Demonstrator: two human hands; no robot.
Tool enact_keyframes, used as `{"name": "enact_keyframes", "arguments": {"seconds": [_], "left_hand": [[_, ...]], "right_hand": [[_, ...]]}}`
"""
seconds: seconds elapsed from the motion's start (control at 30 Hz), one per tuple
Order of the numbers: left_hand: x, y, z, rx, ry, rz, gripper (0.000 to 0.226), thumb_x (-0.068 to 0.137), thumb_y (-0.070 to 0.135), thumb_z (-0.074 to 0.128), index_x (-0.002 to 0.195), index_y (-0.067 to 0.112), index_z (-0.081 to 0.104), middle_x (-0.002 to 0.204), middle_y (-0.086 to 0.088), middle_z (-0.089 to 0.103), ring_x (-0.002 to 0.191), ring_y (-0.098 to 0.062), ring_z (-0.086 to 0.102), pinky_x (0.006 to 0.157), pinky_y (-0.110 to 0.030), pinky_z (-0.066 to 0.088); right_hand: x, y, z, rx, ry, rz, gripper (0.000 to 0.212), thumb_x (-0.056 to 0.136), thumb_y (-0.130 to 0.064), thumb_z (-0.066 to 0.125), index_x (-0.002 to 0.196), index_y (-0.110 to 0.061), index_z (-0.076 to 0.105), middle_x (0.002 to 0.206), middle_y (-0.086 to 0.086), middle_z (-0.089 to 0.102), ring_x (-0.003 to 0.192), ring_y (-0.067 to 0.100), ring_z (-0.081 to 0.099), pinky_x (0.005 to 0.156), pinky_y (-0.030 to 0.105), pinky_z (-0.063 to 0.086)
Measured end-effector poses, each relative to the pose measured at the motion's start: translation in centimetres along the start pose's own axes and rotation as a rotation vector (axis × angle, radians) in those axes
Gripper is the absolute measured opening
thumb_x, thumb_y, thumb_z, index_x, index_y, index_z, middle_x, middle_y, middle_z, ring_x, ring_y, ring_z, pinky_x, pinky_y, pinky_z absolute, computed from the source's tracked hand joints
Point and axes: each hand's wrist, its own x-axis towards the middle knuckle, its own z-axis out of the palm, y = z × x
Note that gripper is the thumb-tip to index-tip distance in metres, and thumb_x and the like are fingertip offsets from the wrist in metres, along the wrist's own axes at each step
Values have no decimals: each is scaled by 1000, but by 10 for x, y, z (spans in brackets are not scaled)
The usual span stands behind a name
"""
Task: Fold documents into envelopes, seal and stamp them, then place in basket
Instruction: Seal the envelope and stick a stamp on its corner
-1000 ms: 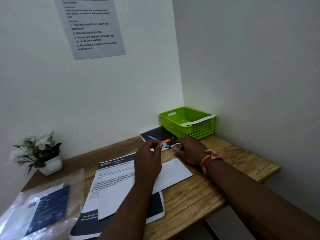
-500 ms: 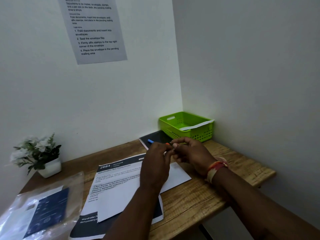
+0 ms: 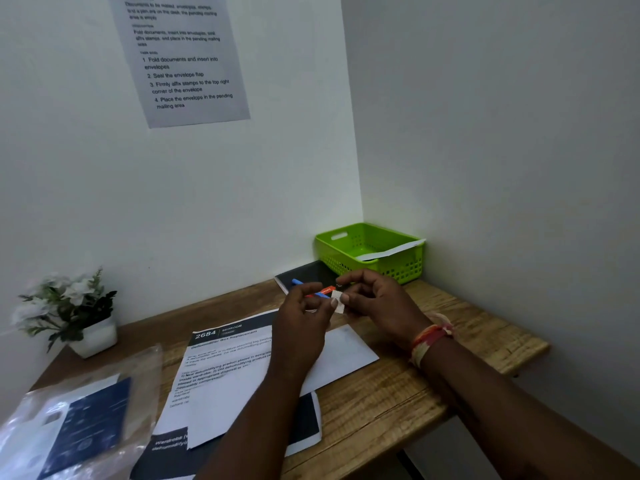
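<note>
While one white envelope already leans in the green plastic basket at the far right corner of the wooden counter, a second plain white envelope lies flat beneath the hands, which suggests its folding and sealing are done, though its flap is not visible. Stamping looks like the step in hand: the left hand and right hand together pinch one small white perforated stamp above that envelope, not yet stuck down. Left to do: fix the stamp, move the envelope to the basket, then handle the printed white-and-black documents, at least two sheets. Count: two envelopes, one stamp, one basket, one blue pen.
</note>
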Motion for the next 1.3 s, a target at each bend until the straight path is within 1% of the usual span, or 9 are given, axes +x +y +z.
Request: {"name": "enact_keyframes", "arguments": {"seconds": [0.1,0.33,0.53,0.63,0.73,0.87,1.07,1.2,1.3], "left_hand": [[0,2,-1,-53,-44,-17,29,88,24,78,110,35,63,85,3,75,75,-22,71,74,-52,59],[-1,7,-2,-114,-79,-37,29,89,12,75,110,28,62,80,3,76,72,-10,71,65,-25,53],[-2,8,-2,-97,-93,-48,31,90,14,74,115,27,61,81,3,76,76,-10,72,69,-26,53],[-2,9,-2,-102,-76,-58,33,89,15,75,117,25,61,81,4,77,77,-11,72,69,-25,54],[-1,9,-3,-130,-41,-76,33,89,14,76,116,23,60,81,2,77,73,-10,72,62,-17,51],[-1,11,-3,-102,-50,-63,31,89,12,75,114,23,60,79,3,77,74,-7,72,64,-16,52],[4,0,-2,55,1,-71,17,90,14,73,98,28,68,89,8,73,86,-12,70,79,-41,58],[4,-6,-6,256,5,-33,16,89,12,71,92,27,71,93,17,68,92,0,62,76,-18,46],[2,-7,-5,264,-51,-81,15,88,11,72,93,25,71,89,15,68,85,2,62,72,-18,45]], "right_hand": [[0,1,1,-28,-2,-6,26,89,0,67,114,-7,65,80,13,68,74,23,66,73,36,57],[4,3,-3,-109,32,-34,24,91,-4,67,114,-9,66,83,17,70,74,24,69,74,39,59],[4,3,-5,-108,67,-43,19,94,-4,62,110,-13,68,77,12,70,72,25,68,74,44,59],[3,2,-4,-99,68,-41,15,94,-13,66,108,-14,71,87,17,72,75,26,68,74,47,58],[2,3,-3,-117,44,-19,18,87,-17,74,106,-17,73,91,17,72,78,25,69,75,44,59],[2,4,-4,-197,59,14,8,88,-16,73,94,-12,75,78,4,73,70,15,67,66,32,56],[1,3,-4,-189,55,23,6,92,-13,68,91,-7,70,84,17,71,69,17,64,64,32,55],[0,5,-6,-419,-36,11,2,91,-15,69,91,-15,72,81,3,71,68,11,64,59,23,53],[0,8,-5,-523,-109,37,3,88,-16,72,91,-16,74,85,1,73,71,6,65,63,20,52]]}}
